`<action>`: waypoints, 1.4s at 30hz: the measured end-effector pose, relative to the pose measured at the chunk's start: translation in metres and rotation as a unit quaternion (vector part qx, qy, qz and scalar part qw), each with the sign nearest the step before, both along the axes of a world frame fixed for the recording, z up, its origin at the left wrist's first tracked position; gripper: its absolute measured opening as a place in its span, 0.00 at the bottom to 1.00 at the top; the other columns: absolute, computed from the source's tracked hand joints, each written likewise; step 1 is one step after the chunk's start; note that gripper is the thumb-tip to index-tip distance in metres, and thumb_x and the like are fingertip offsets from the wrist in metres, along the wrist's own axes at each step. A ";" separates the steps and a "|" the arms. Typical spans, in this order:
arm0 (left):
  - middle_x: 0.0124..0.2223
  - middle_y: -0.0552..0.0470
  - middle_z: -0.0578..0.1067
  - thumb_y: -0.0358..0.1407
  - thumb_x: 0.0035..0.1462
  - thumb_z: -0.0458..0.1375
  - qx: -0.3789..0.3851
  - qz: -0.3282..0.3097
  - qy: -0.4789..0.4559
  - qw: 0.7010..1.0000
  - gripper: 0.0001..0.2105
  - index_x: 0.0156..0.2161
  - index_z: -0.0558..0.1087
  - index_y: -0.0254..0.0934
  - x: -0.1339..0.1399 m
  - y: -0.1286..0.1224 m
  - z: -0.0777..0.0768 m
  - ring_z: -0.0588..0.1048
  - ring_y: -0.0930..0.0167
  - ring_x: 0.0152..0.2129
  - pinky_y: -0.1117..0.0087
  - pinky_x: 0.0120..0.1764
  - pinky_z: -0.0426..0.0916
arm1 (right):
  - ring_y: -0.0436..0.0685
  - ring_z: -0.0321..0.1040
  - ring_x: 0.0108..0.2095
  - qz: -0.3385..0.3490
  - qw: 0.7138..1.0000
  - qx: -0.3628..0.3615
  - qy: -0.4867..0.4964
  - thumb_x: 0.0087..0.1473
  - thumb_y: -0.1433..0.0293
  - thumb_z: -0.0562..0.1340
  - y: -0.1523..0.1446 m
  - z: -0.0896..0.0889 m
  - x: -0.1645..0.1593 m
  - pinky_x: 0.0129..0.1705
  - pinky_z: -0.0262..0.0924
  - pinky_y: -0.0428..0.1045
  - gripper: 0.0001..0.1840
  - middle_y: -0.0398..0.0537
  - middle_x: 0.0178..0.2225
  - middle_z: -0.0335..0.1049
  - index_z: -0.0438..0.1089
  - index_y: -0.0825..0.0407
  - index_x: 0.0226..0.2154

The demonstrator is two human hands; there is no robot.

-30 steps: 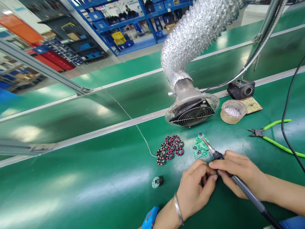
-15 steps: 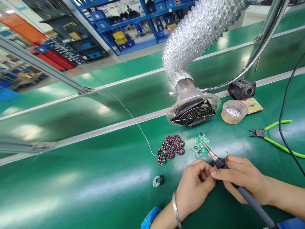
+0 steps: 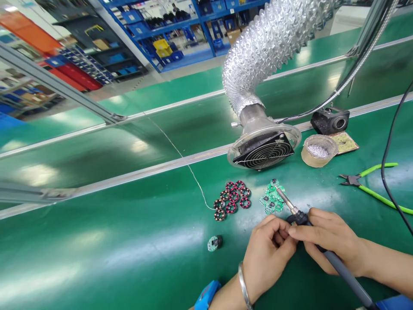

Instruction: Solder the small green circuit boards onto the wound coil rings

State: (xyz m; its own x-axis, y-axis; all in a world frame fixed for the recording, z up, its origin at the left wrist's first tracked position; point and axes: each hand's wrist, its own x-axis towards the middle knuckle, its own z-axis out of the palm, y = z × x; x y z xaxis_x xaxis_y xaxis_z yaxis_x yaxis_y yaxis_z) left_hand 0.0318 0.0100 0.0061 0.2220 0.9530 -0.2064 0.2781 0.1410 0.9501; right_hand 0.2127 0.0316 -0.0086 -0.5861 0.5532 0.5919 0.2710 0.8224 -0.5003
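Note:
My right hand [image 3: 329, 243] grips a soldering iron [image 3: 292, 209] whose metal tip points up-left over a pile of small green circuit boards [image 3: 271, 199]. My left hand [image 3: 269, 254], with a metal bracelet on the wrist, is curled closed against the right fingers; something small seems pinched in it, but it is hidden. A cluster of red and copper wound coils [image 3: 232, 198] lies left of the boards. One assembled round part [image 3: 214, 243] with a green board sits alone nearer me on the green belt [image 3: 129, 241].
A fume extractor fan [image 3: 263, 148] on a silver flexible duct [image 3: 267, 47] hangs over the belt. Behind it are a tape roll holding solder bits [image 3: 318, 150], a yellow sponge tray [image 3: 345, 142] and a black stand [image 3: 331, 120]. Green-handled cutters [image 3: 371, 183] lie right. A thin solder wire [image 3: 190, 170] crosses the belt.
Both hands have shifted slightly right and toward me, keeping their pinch together. The iron's tip stays over the green boards.

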 end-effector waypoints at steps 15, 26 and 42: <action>0.26 0.57 0.64 0.29 0.52 0.56 -0.036 -0.022 -0.020 0.999 0.06 0.25 0.64 0.36 -0.005 0.001 -0.005 0.65 0.76 0.21 0.77 0.24 0.61 | 0.51 0.56 0.23 0.002 0.999 0.036 -0.030 0.54 0.81 0.54 0.002 0.003 0.003 0.26 0.53 0.48 0.23 0.45 0.26 0.68 0.62 0.56 0.53; 0.26 0.56 0.69 0.31 0.58 0.52 -0.090 -0.030 -0.022 0.995 0.04 0.31 0.66 0.37 -0.012 -0.003 -0.009 0.70 0.76 0.18 0.78 0.20 0.65 | 0.51 0.54 0.22 0.001 0.999 0.023 -0.036 0.53 0.82 0.55 -0.001 0.006 0.001 0.24 0.51 0.47 0.21 0.43 0.23 0.63 0.64 0.57 0.50; 0.23 0.57 0.68 0.29 0.55 0.54 -0.100 -0.031 0.012 0.994 0.05 0.29 0.67 0.36 -0.009 0.001 -0.004 0.69 0.77 0.16 0.78 0.20 0.63 | 0.54 0.63 0.20 -0.112 0.987 -0.103 0.040 0.62 0.70 0.52 -0.021 0.063 0.009 0.21 0.56 0.51 0.10 0.46 0.19 0.64 0.68 0.50 0.38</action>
State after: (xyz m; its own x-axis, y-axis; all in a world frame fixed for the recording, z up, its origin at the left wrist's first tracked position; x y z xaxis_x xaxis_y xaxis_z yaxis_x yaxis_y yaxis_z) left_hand 0.0229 0.0115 0.0021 0.2721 0.8771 -0.3958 0.3148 0.3075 0.8980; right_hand 0.2213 0.0108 0.0549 -0.3903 0.7777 0.4927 0.3873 0.6242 -0.6785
